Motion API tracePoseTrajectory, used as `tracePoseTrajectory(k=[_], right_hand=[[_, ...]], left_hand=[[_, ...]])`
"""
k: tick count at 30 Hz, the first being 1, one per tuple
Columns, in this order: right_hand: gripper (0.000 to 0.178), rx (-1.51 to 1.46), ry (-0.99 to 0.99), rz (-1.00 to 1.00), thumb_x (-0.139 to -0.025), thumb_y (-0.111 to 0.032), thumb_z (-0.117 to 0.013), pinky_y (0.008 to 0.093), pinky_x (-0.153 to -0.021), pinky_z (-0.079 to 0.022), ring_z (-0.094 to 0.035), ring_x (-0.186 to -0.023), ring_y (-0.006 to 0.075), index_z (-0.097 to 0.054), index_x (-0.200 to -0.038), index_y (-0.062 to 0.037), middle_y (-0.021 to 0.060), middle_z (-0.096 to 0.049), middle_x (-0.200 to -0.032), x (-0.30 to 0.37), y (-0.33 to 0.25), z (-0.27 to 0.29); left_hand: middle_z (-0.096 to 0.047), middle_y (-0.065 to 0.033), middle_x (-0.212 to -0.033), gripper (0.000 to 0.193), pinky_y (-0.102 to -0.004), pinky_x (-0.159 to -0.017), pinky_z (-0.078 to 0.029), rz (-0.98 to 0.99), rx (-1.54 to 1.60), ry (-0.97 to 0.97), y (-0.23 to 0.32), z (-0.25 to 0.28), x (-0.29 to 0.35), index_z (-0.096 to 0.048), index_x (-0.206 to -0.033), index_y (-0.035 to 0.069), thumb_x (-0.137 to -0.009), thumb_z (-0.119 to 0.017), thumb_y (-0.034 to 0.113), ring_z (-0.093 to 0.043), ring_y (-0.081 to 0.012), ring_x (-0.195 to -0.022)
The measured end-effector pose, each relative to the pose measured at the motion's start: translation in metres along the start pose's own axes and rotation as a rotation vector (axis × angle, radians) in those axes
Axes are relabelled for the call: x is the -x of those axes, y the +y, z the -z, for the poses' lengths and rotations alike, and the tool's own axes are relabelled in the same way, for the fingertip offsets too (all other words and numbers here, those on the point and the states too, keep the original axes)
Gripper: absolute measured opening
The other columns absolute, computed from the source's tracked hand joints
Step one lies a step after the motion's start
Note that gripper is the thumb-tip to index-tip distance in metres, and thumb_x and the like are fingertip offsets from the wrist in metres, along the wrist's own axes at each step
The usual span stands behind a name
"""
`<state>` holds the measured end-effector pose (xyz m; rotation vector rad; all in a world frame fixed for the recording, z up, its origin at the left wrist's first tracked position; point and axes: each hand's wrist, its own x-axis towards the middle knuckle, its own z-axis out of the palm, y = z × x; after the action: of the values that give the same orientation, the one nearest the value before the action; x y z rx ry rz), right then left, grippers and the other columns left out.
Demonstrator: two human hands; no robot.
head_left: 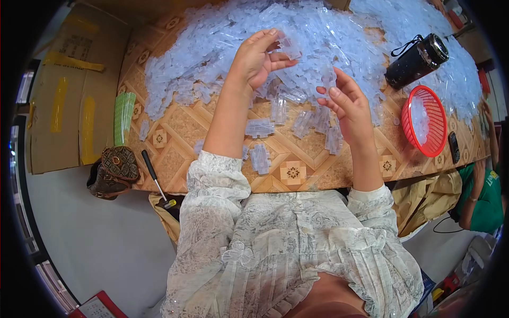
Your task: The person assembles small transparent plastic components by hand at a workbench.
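My left hand (253,61) is raised over the near side of a big heap of clear plastic pieces (222,50). Between its thumb and fingers is a clear plastic piece (288,46). Lower and to the right, my right hand (354,110) pinches another clear plastic strip (328,78) upright between thumb and fingertips. The two hands are apart. Below them, several loose pieces lie on the table, among them a ribbed clear block (260,159) close to the front edge and a flat one (260,127) behind it.
On the right stand a red plastic basket (428,121) with clear pieces inside and a black flask (417,61). A dark phone-like object (454,147) lies beyond. At left are a cardboard box (55,106), a brown patterned bag (117,167) and a black-handled tool (150,165). Someone in green (483,196) sits far right.
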<state>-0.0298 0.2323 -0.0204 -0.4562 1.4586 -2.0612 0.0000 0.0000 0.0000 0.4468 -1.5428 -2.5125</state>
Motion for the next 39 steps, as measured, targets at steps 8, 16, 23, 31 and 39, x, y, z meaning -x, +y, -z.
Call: tracePoseTrajectory(k=[8, 16, 23, 31, 39], right_hand=[[0.052, -0.356, 0.040, -0.036, -0.091, -0.011, -0.060, 0.0335, -0.085, -0.054, -0.060, -0.107, 0.0256, -0.038, -0.135, 0.0064, 0.0153, -0.054, -0.121, 0.002, -0.004, 0.000], [0.055, -0.194, 0.077, 0.153, -0.087, -0.007, -0.064, 0.0334, -0.091, -0.048, -0.057, -0.111, 0.0240, -0.041, -0.136, 0.0015, 0.0114, -0.050, -0.128, -0.008, 0.004, 0.012], [0.051, -0.055, 0.000, 0.169, -0.086, -0.004, -0.065, 0.0281, -0.093, -0.047, -0.056, -0.110, 0.0156, -0.046, -0.134, 0.0014, 0.0104, -0.053, -0.128, 0.000, 0.011, -0.001], [0.049, 0.161, -0.021, 0.202, -0.086, -0.006, -0.066, 0.0299, -0.091, -0.049, -0.056, -0.111, 0.0189, -0.050, -0.132, -0.0010, 0.0131, -0.052, -0.126, 0.005, 0.008, -0.005], [0.043, 0.371, 0.025, 0.319, -0.086, -0.011, -0.067, 0.0319, -0.089, -0.051, -0.058, -0.108, 0.0212, -0.055, -0.127, -0.0044, 0.0123, -0.056, -0.119, 0.007, 0.013, -0.007]], left_hand=[[-0.059, -0.0196, -0.114, 0.021, -0.0405, -0.077, -0.058, 0.088, 0.150, -0.128, -0.013, -0.029, 0.035, -0.050, -0.112, 0.006, -0.099, -0.049, 0.022, -0.064, -0.0383, -0.099], [-0.060, -0.0062, -0.109, 0.034, -0.0296, -0.075, -0.050, -0.358, -1.018, -0.179, -0.010, -0.042, 0.052, -0.065, -0.103, 0.005, -0.075, -0.077, 0.020, -0.057, -0.0153, -0.094], [-0.058, -0.0101, -0.116, 0.062, -0.0274, -0.082, -0.051, -0.251, -0.414, -0.049, -0.035, -0.054, 0.059, -0.048, -0.128, 0.000, -0.074, -0.078, 0.006, -0.056, -0.0162, -0.101], [-0.061, -0.0113, -0.115, 0.053, -0.0265, -0.079, -0.051, -0.033, 0.138, -0.003, -0.047, -0.044, 0.066, -0.048, -0.134, 0.002, -0.085, -0.069, 0.002, -0.060, -0.0137, -0.098], [-0.065, -0.0045, -0.094, 0.049, -0.0229, -0.075, -0.052, -0.311, -0.009, 0.116, -0.049, -0.057, 0.069, -0.055, -0.128, 0.003, -0.081, -0.071, 0.000, -0.060, -0.0094, -0.087]])
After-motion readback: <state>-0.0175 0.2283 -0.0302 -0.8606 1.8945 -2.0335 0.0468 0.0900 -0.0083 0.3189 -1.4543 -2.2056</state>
